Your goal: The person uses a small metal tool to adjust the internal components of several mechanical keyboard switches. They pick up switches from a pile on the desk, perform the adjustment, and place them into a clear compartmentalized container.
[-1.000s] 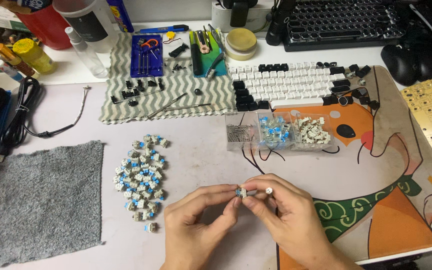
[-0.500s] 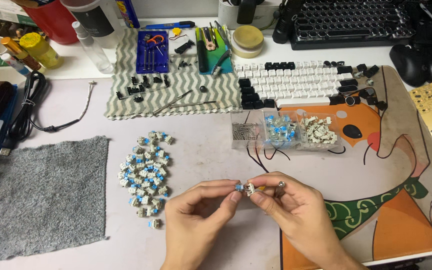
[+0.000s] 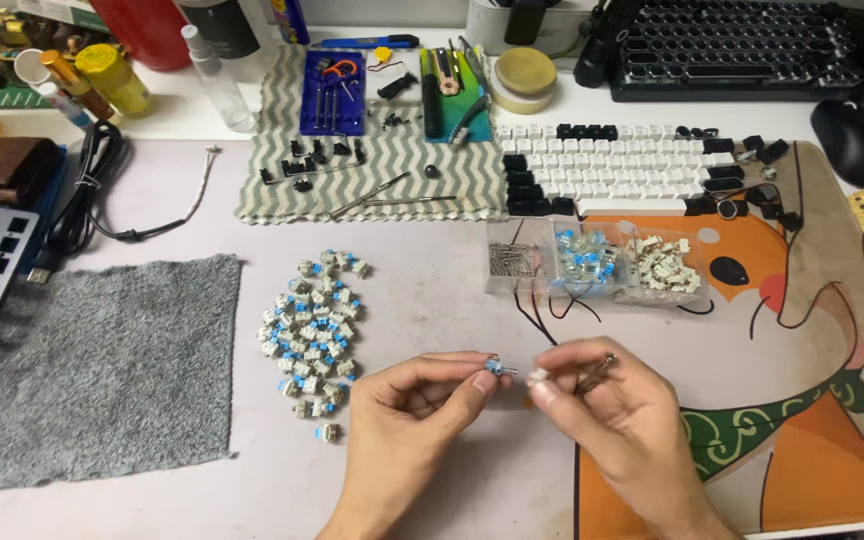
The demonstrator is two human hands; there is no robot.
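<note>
Left hand (image 3: 407, 405) pinching a blue keyboard switch (image 3: 495, 367), right hand (image 3: 602, 400) gripping a small pale part (image 3: 538, 376) — just right of the switch pile (image 3: 312, 325), fingertips nearly touching

The small switch part (image 3: 495, 367) pinched between the hands looks like glossy blue plastic with a thin bright metal pin. The loose switches (image 3: 312, 325) piled on the bench (image 3: 432, 270) are smooth pale and blue plastic. The bench top itself is matt and smooth. The grey mat (image 3: 102, 370) is rough, fuzzy felt-like cloth. The zigzag cloth (image 3: 372, 170) looks woven, the parts box (image 3: 592, 265) is clear glossy plastic, and the printed desk mat (image 3: 802, 420) is matt fabric.
</note>
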